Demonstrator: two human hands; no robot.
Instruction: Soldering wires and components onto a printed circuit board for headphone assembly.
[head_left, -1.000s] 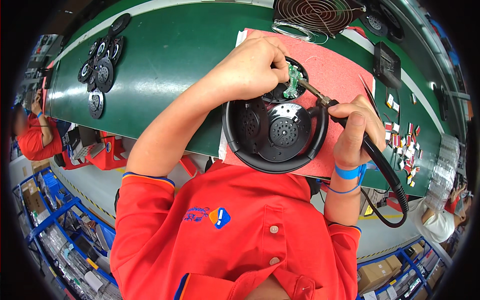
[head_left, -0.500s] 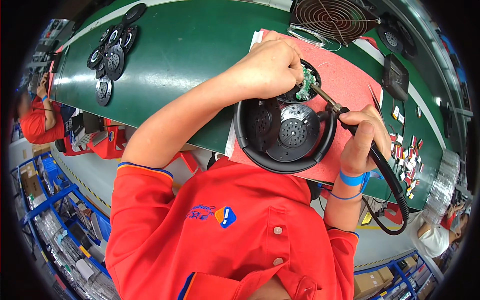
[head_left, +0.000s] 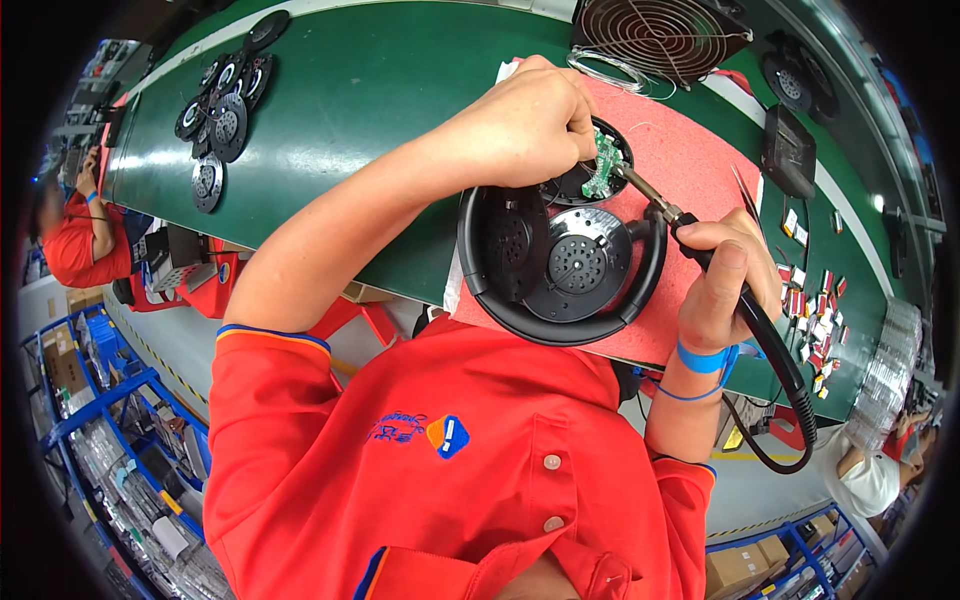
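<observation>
Black plastic headphones point(head_left: 560, 270): being kept on the red rectangular mat point(head_left: 690, 170), near the green table's point(head_left: 400, 90) front edge.
Left hand point(head_left: 525, 125): being clenched over the small green circuit board point(head_left: 603, 165).
Right hand point(head_left: 722, 280): being wrapped around the black-handled soldering iron point(head_left: 700, 245), tip being touched to the board.

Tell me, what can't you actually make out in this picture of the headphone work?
Head view only:
- The left hand covers part of the open earcup, so whatever its fingertips pinch is hidden.
- Where the soldering iron tip meets the green circuit board is too small to judge.
- The small red and white parts beside the right hand are too small to identify.
</observation>
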